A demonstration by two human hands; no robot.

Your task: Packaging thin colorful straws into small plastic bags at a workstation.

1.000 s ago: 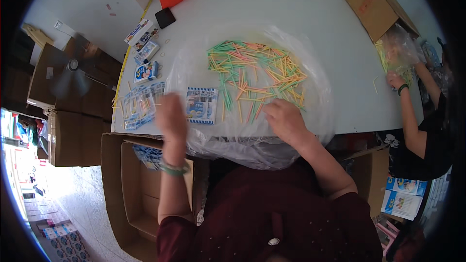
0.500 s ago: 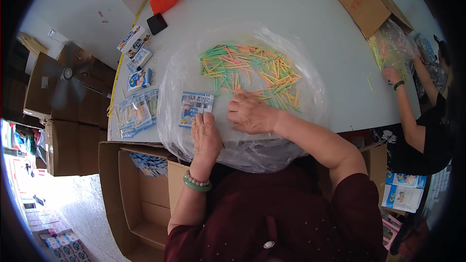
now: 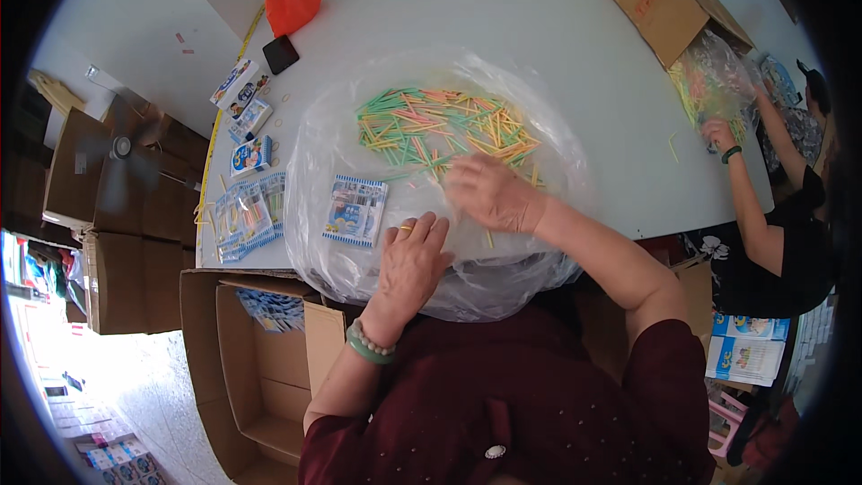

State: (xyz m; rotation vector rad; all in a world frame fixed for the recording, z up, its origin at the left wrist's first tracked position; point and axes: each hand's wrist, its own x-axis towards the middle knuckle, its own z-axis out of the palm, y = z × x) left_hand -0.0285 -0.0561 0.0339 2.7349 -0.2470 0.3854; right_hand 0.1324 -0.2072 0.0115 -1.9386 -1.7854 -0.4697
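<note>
A heap of thin pastel sticks (image 3: 431, 121), green, pink and yellow, lies on a clear plastic sheet or bag (image 3: 314, 162) spread over the table. My right hand (image 3: 494, 196) is at the near edge of the heap, its fingertips blurred and turned down; whether they hold any sticks is hidden. My left hand (image 3: 415, 260) rests on the plastic with its fingers stretched out and nothing in them. Just beyond it, apart from the fingers, lies a flat blue-and-white packet (image 3: 356, 210).
Filled packets (image 3: 250, 216) and small blue boxes (image 3: 251, 154) line the table's left side, near a red bag (image 3: 293, 2) and a black object (image 3: 280, 55). An open carton (image 3: 260, 368) stands below. At right, a co-worker's hand (image 3: 718, 133) touches sticks by a tipped carton (image 3: 673, 2).
My left hand has come off the packet and moved right and nearer to me. My right hand has shifted slightly right along the heap's near edge. The packet now lies uncovered.
</note>
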